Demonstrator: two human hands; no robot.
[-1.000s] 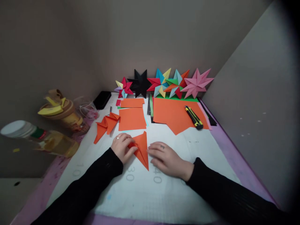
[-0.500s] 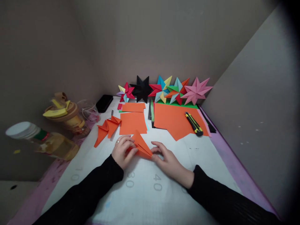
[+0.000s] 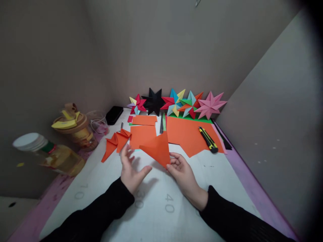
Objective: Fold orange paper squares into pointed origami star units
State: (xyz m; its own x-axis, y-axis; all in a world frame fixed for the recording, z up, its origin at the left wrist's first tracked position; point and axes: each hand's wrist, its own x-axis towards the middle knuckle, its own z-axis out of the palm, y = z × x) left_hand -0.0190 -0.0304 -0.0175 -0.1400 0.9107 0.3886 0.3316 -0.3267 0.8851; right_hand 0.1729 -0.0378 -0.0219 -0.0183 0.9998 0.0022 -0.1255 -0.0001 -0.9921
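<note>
My right hand (image 3: 180,169) pinches the lower corner of a folded orange paper piece (image 3: 157,149) and holds it lifted off the white cutting mat (image 3: 161,198). My left hand (image 3: 131,169) hovers just left of the paper with its fingers spread, holding nothing. Two finished folded orange units (image 3: 116,143) lie on the mat to the left. Behind the lifted piece lie a small orange square (image 3: 141,134) and a strip (image 3: 144,120). A large orange sheet (image 3: 189,136) lies to the right.
A yellow-black utility knife (image 3: 208,138) rests on the large sheet. Several paper stars (image 3: 176,102) lean against the back wall. A black case (image 3: 114,115), a tape dispenser (image 3: 73,129) and a lying bottle (image 3: 50,156) sit at left. Walls close in on both sides.
The orange piece went from flat on the mat to lifted up in my right hand. My left hand let go of it and opened. The view tilted slightly upward.
</note>
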